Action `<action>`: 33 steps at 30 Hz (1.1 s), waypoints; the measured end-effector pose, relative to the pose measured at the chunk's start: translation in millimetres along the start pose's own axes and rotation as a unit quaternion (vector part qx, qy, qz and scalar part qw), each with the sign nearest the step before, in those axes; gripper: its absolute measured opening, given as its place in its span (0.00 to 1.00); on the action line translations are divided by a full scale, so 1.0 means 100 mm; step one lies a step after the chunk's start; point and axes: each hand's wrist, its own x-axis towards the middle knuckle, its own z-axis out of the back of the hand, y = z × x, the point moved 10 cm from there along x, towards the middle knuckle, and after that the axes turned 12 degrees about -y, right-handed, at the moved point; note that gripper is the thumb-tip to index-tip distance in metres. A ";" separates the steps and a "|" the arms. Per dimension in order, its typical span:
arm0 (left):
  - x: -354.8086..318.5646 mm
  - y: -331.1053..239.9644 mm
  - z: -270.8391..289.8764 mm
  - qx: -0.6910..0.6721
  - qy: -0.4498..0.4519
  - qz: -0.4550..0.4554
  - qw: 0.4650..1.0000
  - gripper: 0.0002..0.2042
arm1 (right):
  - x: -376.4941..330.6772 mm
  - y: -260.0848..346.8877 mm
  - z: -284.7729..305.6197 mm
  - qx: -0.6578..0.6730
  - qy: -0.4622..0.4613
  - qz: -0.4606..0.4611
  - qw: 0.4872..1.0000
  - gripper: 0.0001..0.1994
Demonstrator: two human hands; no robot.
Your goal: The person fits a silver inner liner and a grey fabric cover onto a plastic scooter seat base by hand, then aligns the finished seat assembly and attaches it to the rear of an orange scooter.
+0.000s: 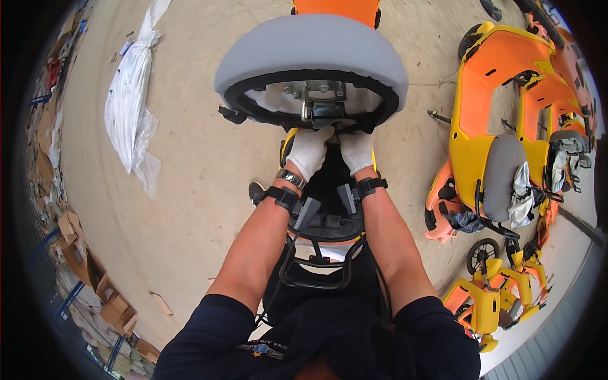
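Observation:
A grey scooter seat (310, 45) is tipped up in front of me, its black-rimmed underside facing me. A metal latch bracket (306, 104) is fixed inside that underside. At the seat's lower edge, my white-gloved left hand (308, 152) is closed with thumb and fingers together. Close beside it, my right hand (356, 152), also gloved, is curled at the same edge, its fingertips hidden. What both hands pinch, if anything, is too small and covered to make out. Below them opens the dark compartment (327, 187) of a yellow scooter, with a black tube rack (316, 283) nearest me.
Several yellow and orange scooters (472, 149) stand to the right, one with a grey seat (505, 170). White plastic sheeting (130, 107) lies on the concrete floor at left. Cardboard (116, 304) is heaped along the left side. Another orange body (339, 7) is ahead, beyond the seat.

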 end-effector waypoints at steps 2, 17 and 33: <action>-0.01 -0.02 -0.09 -0.007 0.057 -0.008 0.998 0.19 | -0.05 -0.03 -0.06 -0.066 0.044 0.066 0.995 0.09; -0.01 0.05 -0.02 -0.076 0.087 -0.081 0.990 0.21 | 0.32 0.76 0.13 -0.059 0.162 -0.030 0.985 0.12; -0.06 -0.07 -0.01 -0.043 0.061 -0.113 0.991 0.22 | 0.35 0.47 0.16 -0.169 0.281 -0.174 0.929 0.29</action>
